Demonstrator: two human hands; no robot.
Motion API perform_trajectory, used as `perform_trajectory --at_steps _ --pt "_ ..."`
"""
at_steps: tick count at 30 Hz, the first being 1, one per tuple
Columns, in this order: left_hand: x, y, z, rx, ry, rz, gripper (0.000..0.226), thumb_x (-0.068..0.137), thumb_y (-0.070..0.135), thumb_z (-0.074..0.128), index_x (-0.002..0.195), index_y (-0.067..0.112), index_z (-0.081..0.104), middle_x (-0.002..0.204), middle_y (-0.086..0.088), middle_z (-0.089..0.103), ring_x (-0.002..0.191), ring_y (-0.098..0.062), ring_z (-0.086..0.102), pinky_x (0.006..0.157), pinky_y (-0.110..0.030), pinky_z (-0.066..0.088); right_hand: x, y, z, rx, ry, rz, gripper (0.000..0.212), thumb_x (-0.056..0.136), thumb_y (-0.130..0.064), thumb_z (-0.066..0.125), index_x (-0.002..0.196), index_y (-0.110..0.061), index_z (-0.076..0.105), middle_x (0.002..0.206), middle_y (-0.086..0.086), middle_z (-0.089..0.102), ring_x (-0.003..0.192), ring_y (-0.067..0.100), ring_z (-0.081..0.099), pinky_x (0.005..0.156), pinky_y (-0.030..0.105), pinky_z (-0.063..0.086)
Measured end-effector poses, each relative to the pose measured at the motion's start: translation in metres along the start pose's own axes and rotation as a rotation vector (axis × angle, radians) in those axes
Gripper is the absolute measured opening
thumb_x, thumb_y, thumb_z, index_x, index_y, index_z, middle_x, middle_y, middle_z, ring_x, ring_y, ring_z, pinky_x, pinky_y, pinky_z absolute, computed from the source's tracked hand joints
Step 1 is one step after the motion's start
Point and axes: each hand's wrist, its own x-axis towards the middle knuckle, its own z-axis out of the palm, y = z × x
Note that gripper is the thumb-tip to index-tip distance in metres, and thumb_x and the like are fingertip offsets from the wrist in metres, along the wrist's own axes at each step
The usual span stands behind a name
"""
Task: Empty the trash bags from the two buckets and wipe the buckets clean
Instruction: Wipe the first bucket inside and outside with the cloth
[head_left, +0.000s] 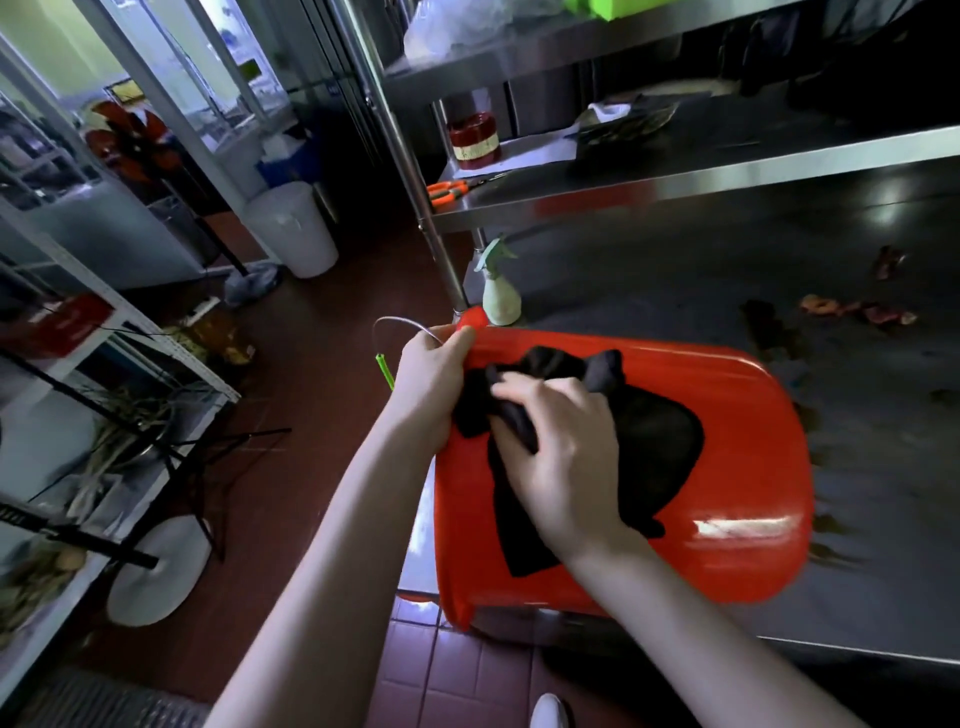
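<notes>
A red plastic bucket (727, 410) lies on its side on the steel table (779, 270), its rim hanging over the table's near left edge. My left hand (431, 374) grips the rim at the top left, where the wire handle (400, 325) with a green grip loops out. My right hand (561, 452) holds a bunched black cloth (571, 369) and presses it on the bucket's outer wall. The dark patch under my hand is its shadow.
A pale green spray bottle (500, 291) stands just behind the bucket. Food scraps (852, 309) lie on the table at right. A white bin (293, 228) stands on the red tile floor at back, wire racks (104, 395) to the left, orange scissors (447, 189) on the shelf.
</notes>
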Motion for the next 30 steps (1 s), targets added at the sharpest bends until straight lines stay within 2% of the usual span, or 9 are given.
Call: perform_trajectory --at_steps 3,5,9,12,16,19,22,25,30 --pt "-0.016 -0.019 -0.006 -0.03 -0.011 0.094 0.031 0.085 0.034 0.061 0.112 0.02 0.069 0.104 -0.003 0.074 0.099 -0.021 0.069 0.091 -0.043 0.055 0.009 0.009 -0.004 -0.079 0.084 0.144 0.018 0.079 -0.02 0.07 0.095 -0.015 0.065 0.092 -0.002 0.069 0.086 0.026 0.062 0.073 0.041 0.047" --pt "-0.027 -0.033 -0.008 -0.068 -0.05 0.129 0.039 0.083 0.042 0.062 0.119 0.027 0.067 0.109 -0.001 0.073 0.102 -0.024 0.068 0.095 -0.047 0.051 0.021 0.008 -0.001 -0.082 0.043 0.148 0.018 0.076 -0.019 0.071 0.092 -0.017 0.064 0.085 -0.003 0.068 0.083 0.025 0.061 0.071 0.04 0.047" --pt "-0.045 -0.048 -0.009 -0.183 -0.075 0.155 0.033 0.091 0.038 0.061 0.122 0.027 0.066 0.095 -0.007 0.068 0.087 -0.023 0.056 0.08 -0.043 0.044 0.063 0.015 0.015 -0.077 -0.083 0.202 0.016 0.075 -0.023 0.066 0.09 -0.017 0.06 0.076 0.008 0.062 0.074 0.034 0.06 0.078 0.047 0.05" --pt "-0.043 -0.041 -0.004 -0.177 -0.075 0.15 0.031 0.093 0.036 0.059 0.123 0.029 0.064 0.091 -0.006 0.066 0.085 -0.022 0.055 0.078 -0.042 0.045 0.085 0.027 0.024 -0.173 -0.067 0.313 0.022 0.078 -0.022 0.071 0.095 -0.015 0.059 0.079 0.011 0.062 0.079 0.036 0.061 0.076 0.042 0.047" --pt "-0.032 -0.035 0.0 -0.141 -0.036 0.152 0.029 0.093 0.029 0.058 0.12 0.026 0.066 0.104 0.003 0.072 0.094 -0.018 0.066 0.089 -0.037 0.049 0.039 0.014 0.016 -0.177 -0.035 0.125 0.017 0.08 -0.022 0.068 0.094 -0.016 0.061 0.084 0.005 0.065 0.081 0.032 0.06 0.078 0.045 0.048" --pt "-0.03 -0.036 -0.001 -0.147 -0.044 0.141 0.032 0.088 0.038 0.059 0.118 0.031 0.067 0.111 0.002 0.073 0.107 -0.017 0.066 0.1 -0.044 0.049 0.018 0.009 0.008 -0.159 -0.027 -0.024 0.015 0.08 -0.017 0.068 0.095 -0.015 0.067 0.09 -0.001 0.069 0.082 0.029 0.061 0.071 0.041 0.048" --pt "-0.035 -0.041 0.0 -0.177 -0.052 0.146 0.028 0.092 0.037 0.057 0.117 0.032 0.066 0.096 -0.003 0.069 0.086 -0.02 0.058 0.083 -0.042 0.047 0.059 0.022 0.012 -0.142 -0.055 0.119 0.017 0.075 -0.015 0.072 0.09 -0.015 0.064 0.075 0.005 0.062 0.077 0.034 0.06 0.07 0.042 0.048" --pt "-0.042 -0.043 -0.002 -0.217 -0.056 0.145 0.024 0.1 0.026 0.053 0.122 0.026 0.062 0.085 0.005 0.071 0.08 -0.016 0.063 0.077 -0.036 0.052 0.093 0.036 0.021 -0.127 -0.149 0.311 0.021 0.079 -0.021 0.071 0.095 -0.016 0.059 0.082 0.009 0.061 0.083 0.035 0.06 0.076 0.042 0.047" --pt "-0.035 -0.041 -0.003 -0.211 -0.026 0.137 0.025 0.095 0.025 0.055 0.118 0.026 0.067 0.098 -0.001 0.072 0.09 -0.02 0.062 0.086 -0.039 0.048 0.041 0.018 0.011 -0.064 -0.119 0.137 0.017 0.078 -0.024 0.067 0.092 -0.019 0.061 0.084 0.004 0.064 0.08 0.031 0.06 0.079 0.045 0.048"
